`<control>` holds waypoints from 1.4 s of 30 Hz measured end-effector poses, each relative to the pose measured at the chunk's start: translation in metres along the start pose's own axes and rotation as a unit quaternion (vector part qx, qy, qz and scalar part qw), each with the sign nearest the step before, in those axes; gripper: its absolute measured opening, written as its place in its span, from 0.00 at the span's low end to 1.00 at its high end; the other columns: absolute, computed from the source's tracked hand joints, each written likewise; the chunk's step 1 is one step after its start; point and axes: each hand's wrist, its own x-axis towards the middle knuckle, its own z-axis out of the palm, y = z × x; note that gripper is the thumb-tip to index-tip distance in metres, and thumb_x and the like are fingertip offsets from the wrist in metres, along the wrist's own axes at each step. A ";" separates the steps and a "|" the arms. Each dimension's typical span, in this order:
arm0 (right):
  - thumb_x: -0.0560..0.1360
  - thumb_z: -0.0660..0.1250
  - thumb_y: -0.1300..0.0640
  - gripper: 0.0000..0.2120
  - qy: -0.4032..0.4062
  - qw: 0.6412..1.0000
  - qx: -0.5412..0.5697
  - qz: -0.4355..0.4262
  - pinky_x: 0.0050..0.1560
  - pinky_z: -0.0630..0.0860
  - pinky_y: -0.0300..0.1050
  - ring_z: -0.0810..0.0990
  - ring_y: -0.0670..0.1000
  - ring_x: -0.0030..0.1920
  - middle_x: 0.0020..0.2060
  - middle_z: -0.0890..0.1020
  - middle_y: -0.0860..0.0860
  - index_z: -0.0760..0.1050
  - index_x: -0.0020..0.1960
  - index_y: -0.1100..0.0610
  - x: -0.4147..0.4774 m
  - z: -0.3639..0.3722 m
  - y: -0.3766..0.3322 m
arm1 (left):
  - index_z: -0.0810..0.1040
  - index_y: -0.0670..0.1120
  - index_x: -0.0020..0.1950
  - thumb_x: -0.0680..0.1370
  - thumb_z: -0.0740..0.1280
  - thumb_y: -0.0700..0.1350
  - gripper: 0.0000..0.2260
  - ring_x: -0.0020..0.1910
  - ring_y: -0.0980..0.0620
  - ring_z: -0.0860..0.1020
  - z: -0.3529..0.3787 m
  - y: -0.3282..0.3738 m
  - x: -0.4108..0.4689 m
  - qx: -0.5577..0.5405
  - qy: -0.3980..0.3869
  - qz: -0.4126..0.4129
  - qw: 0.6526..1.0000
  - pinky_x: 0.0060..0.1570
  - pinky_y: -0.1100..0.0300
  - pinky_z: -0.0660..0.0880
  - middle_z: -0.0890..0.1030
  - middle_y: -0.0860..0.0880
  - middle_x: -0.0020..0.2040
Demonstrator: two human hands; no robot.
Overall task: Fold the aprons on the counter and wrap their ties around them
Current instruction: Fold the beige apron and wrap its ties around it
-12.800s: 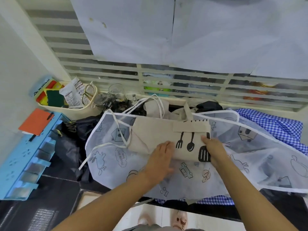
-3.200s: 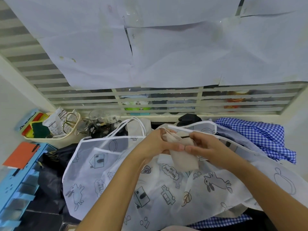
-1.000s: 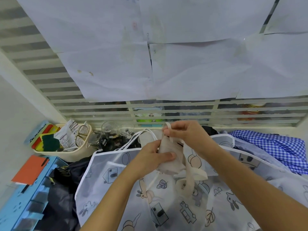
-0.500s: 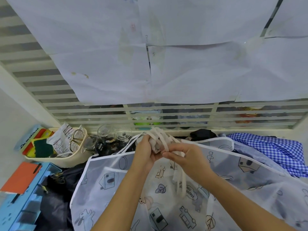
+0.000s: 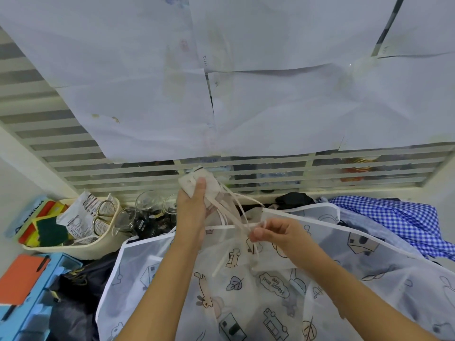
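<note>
Presently, item: folded beige apron bundle point(image 5: 210, 184), held aloft, clear of the printed apron point(image 5: 270, 303) spread below it. The left grip point(image 5: 192, 207) was clenched round the bundle, thumb on its front. Loose ties point(image 5: 221, 227) trailed from the bundle down and rightward to the right grip point(image 5: 278, 236), which pinched one strand. The ties' long axis ran slack from bundle to right grip. Judged: the right grip, nearer the free ends, was placed to do the winding.
</note>
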 end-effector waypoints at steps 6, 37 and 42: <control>0.71 0.71 0.47 0.12 -0.132 0.974 -0.141 0.119 0.55 0.71 0.35 0.82 0.42 0.51 0.48 0.85 0.45 0.83 0.51 0.52 -0.011 -0.025 0.011 | 0.74 0.40 0.60 0.80 0.63 0.43 0.11 0.38 0.51 0.82 -0.001 0.025 -0.002 0.044 -0.054 0.080 0.994 0.34 0.56 0.81 0.82 0.44 0.48; 0.76 0.68 0.56 0.06 0.111 0.645 -0.478 -0.586 0.51 0.72 0.45 0.71 0.51 0.52 0.51 0.71 0.50 0.84 0.46 0.55 0.028 0.013 -0.053 | 0.80 0.42 0.51 0.79 0.64 0.47 0.09 0.32 0.51 0.81 0.016 0.047 -0.022 0.104 -0.215 -0.009 0.971 0.29 0.61 0.77 0.84 0.45 0.37; 0.77 0.66 0.58 0.08 0.049 0.663 -0.473 -0.578 0.45 0.74 0.44 0.75 0.50 0.43 0.43 0.80 0.52 0.83 0.48 0.58 0.020 0.009 -0.071 | 0.78 0.44 0.57 0.79 0.65 0.48 0.10 0.41 0.52 0.83 0.012 0.042 -0.018 0.186 -0.181 0.057 0.964 0.36 0.62 0.78 0.84 0.46 0.47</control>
